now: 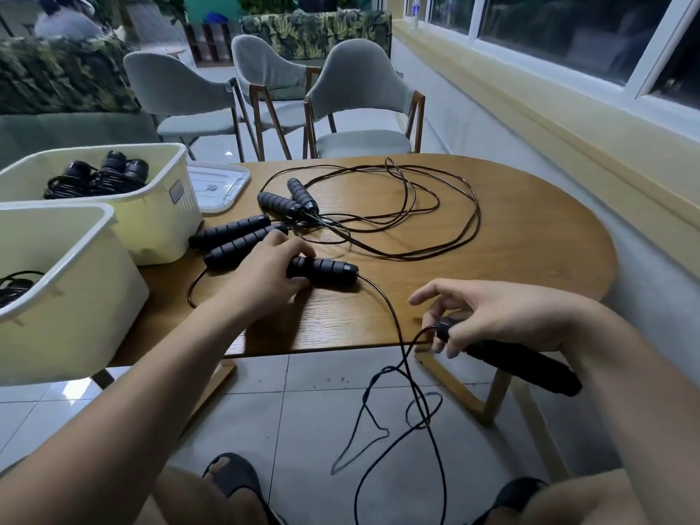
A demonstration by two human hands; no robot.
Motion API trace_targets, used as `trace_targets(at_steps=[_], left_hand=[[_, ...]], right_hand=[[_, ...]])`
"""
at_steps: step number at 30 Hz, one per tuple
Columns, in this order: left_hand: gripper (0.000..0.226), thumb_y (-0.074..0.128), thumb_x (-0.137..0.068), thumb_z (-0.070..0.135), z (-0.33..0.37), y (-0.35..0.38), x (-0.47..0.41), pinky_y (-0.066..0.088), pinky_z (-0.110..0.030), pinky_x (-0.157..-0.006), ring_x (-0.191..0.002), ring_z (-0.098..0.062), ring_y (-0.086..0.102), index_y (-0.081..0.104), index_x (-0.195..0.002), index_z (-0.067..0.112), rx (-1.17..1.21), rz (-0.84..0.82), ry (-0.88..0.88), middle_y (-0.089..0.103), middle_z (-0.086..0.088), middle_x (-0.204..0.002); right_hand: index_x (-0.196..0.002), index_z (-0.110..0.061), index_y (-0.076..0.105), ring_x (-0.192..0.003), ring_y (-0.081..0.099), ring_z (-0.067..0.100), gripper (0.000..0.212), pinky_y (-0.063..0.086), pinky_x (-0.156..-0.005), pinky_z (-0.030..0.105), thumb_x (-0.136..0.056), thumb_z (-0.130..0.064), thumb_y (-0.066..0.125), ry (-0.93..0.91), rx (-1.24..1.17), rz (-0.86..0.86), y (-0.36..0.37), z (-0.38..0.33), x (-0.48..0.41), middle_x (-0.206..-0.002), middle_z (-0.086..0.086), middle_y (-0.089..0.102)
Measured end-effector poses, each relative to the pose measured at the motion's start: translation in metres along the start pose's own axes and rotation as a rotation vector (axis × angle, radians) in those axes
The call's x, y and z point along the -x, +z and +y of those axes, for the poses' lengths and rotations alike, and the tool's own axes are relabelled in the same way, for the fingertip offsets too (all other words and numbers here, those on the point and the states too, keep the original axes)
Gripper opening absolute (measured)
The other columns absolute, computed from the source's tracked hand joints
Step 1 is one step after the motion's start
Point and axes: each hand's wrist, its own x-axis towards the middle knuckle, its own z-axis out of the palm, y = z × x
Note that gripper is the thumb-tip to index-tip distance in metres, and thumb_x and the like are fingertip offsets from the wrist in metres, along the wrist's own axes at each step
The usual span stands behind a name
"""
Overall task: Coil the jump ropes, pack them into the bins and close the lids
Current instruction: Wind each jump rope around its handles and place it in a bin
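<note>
Wooden table (511,240) with a rounded end, three grey chairs (360,92) behind it. Two cream bins sit on the person's left side of the table, both open-topped. The far bin (151,221) holds a few coiled ropes (98,176), handles sticking up. The near bin (75,297) shows one black coil (15,288) low inside; the rest is cut off by the frame edge. A clear lid (217,183) lies flat on the table just behind the far bin. Loose ropes (416,206) sprawl uncoiled in a tangle across the table centre. First handle pair (288,202) lies at the tangle's left edge, and the second handle pair (235,236) lies side by side just in front of the far bin. Left hand (265,274) is curled over a ribbed handle (325,270) lying flat on the table, just beside the second pair. Right hand (492,316) is off the near table edge, lower fingers wrapped round the cord end of the other handle (530,365), index finger out straight. That handle tilts back toward the person. Cord (428,411) runs from both held handles over the table edge and hangs in loose loops toward the tiled floor (303,411). A black sandal (231,475) shows at the bottom.
</note>
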Motion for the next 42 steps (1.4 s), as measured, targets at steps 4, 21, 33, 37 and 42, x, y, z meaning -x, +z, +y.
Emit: trace_targets(at_steps=[4, 21, 33, 37, 42], left_hand=[[0.040, 0.082, -0.090, 0.021, -0.003, -0.009, -0.003, 0.049, -0.036, -0.099, -0.117, -0.020, 0.058, 0.067, -0.124, 0.036, -0.021, -0.035, -0.004, 0.059, 0.002, -0.127], [0.029, 0.071, -0.095, 0.024, 0.024, -0.040, 0.014, 0.048, -0.038, -0.096, -0.114, -0.022, 0.063, 0.070, -0.123, 0.020, 1.424, -0.090, -0.061, 0.070, -0.004, -0.116], [0.038, 0.064, -0.105, 0.038, 0.062, 0.005, 0.017, 0.055, -0.039, -0.082, -0.108, -0.026, 0.075, 0.065, -0.127, 0.007, 1.304, -0.209, -0.230, 0.077, -0.009, -0.112], [0.056, 0.067, -0.103, 0.042, 0.060, 0.013, 0.013, 0.054, -0.053, -0.099, -0.124, -0.039, 0.069, 0.058, -0.139, 0.000, 1.354, -0.272, -0.246, 0.072, -0.020, -0.130], [0.043, 0.069, -0.103, 0.032, 0.062, 0.017, 0.015, 0.055, -0.039, -0.082, -0.095, -0.029, 0.066, 0.060, -0.124, -0.004, 1.416, -0.311, -0.267, 0.064, -0.021, -0.108]], right_hand=[[-0.136, -0.040, 0.060, -0.109, 0.076, 0.014, 0.063, 0.057, -0.107, 0.046, -0.084, -0.018, 0.089, 0.012, 0.158, 0.070, -0.002, -0.001, 0.004, -0.117, -0.009, 0.072], [-0.140, -0.038, 0.050, -0.120, 0.057, 0.012, 0.062, 0.049, -0.104, 0.036, -0.092, -0.010, 0.077, -0.306, 0.863, 0.566, 0.030, -0.017, -0.006, -0.113, -0.025, 0.070], [-0.118, -0.019, 0.075, -0.127, 0.065, 0.028, 0.056, 0.039, -0.117, 0.053, -0.076, 0.018, 0.076, -0.718, 1.068, 0.768, 0.061, -0.018, -0.034, -0.107, -0.003, 0.080], [-0.119, -0.016, 0.076, -0.130, 0.063, 0.028, 0.039, 0.041, -0.117, 0.047, -0.091, 0.009, 0.064, -0.830, 1.044, 0.743, 0.072, -0.022, -0.037, -0.111, -0.002, 0.080], [-0.115, -0.014, 0.074, -0.133, 0.060, 0.031, 0.042, 0.039, -0.122, 0.048, -0.090, 0.012, 0.053, -0.877, 1.056, 0.694, 0.084, -0.024, -0.047, -0.108, -0.001, 0.076]])
